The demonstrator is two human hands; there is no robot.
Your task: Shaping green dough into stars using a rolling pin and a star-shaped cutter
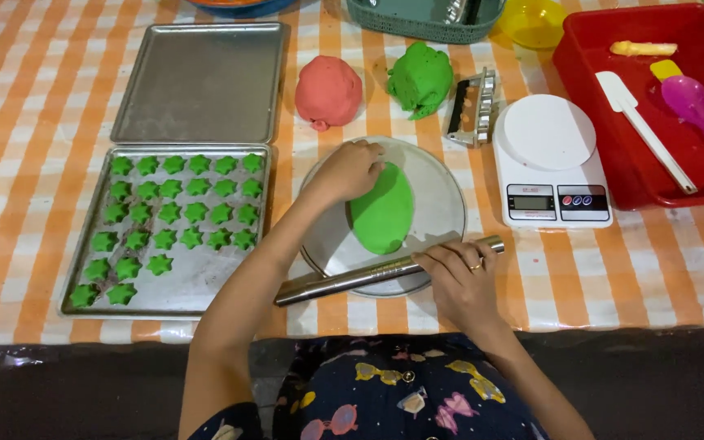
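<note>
A flat oval of green dough (383,212) lies on a round metal plate (442,204) in the middle of the table. My left hand (348,171) rests on the dough's upper left edge, fingers curled against it. My right hand (458,273) grips a steel rolling pin (352,279) that lies across the plate's near rim, pointing left. A pink dough ball (328,91) and a green dough lump (421,79) sit just behind the plate.
A metal tray (205,281) with several green star cut-outs (177,213) is at the left, an empty tray (203,81) behind it. A white kitchen scale (549,159), metal cutters (473,107), a red tub (613,175) with spatulas, a yellow bowl (534,22) and a green basket (417,24) stand right and back.
</note>
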